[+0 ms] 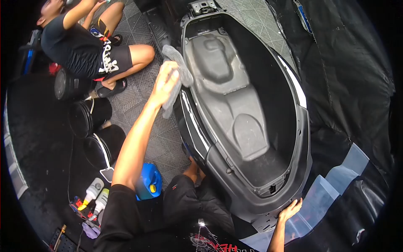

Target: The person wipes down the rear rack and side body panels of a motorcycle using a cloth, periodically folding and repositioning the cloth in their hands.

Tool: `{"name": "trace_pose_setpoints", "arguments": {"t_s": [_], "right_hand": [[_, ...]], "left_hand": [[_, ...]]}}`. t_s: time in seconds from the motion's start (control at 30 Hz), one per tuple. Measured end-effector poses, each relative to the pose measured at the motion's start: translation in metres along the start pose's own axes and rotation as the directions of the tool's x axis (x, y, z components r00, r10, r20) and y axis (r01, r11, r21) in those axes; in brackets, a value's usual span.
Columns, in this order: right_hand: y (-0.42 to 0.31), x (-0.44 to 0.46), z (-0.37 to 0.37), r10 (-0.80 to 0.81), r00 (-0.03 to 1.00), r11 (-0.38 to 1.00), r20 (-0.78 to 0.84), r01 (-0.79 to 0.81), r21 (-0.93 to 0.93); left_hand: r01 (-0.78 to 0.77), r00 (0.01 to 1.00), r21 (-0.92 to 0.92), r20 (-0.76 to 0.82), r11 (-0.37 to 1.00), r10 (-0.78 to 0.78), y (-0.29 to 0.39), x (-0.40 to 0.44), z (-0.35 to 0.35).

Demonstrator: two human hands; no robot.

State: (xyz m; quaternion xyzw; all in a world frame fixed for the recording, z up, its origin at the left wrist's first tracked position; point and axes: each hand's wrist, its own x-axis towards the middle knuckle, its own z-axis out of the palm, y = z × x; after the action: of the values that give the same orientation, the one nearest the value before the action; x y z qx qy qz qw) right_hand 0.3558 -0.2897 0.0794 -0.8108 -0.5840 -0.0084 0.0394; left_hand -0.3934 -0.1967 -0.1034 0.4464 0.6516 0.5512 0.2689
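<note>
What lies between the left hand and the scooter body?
A grey cloth lies between the left hand and the scooter body; the head view shows it.

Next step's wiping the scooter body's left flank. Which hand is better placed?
Left, I'd say. The left hand has the gray cloth at that side of the scooter body; the right hand is at the near end, no cloth visible in it.
</note>
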Motion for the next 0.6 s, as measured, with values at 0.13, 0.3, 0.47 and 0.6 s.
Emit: {"name": "trace_pose_setpoints", "arguments": {"t_s": [0.13,0.3,0.47,0.6], "right_hand": [[-0.001,-0.001,-0.002,0.031,0.999,0.999,0.015,-0.031,0.026],[0.014,-0.047,0.003,0.458,0.885,0.886,-0.083,-0.463,-0.038],[-0.001,-0.088,-0.001,0.539,0.842,0.841,-0.019,-0.537,0.058],[0.012,-0.090,0.005,0.527,0.844,0.846,-0.095,-0.512,0.146]], "left_hand": [[0.330,0.890,-0.458,-0.140,0.825,-0.434,-0.059,0.060,0.010],[0.522,0.686,-0.799,0.185,0.298,-0.704,-0.021,0.039,0.009],[0.475,0.814,-0.628,0.047,0.617,-0.579,0.000,-0.017,0.016],[0.574,0.806,-0.372,0.097,0.729,-0.585,-0.051,0.049,-0.001]]}}
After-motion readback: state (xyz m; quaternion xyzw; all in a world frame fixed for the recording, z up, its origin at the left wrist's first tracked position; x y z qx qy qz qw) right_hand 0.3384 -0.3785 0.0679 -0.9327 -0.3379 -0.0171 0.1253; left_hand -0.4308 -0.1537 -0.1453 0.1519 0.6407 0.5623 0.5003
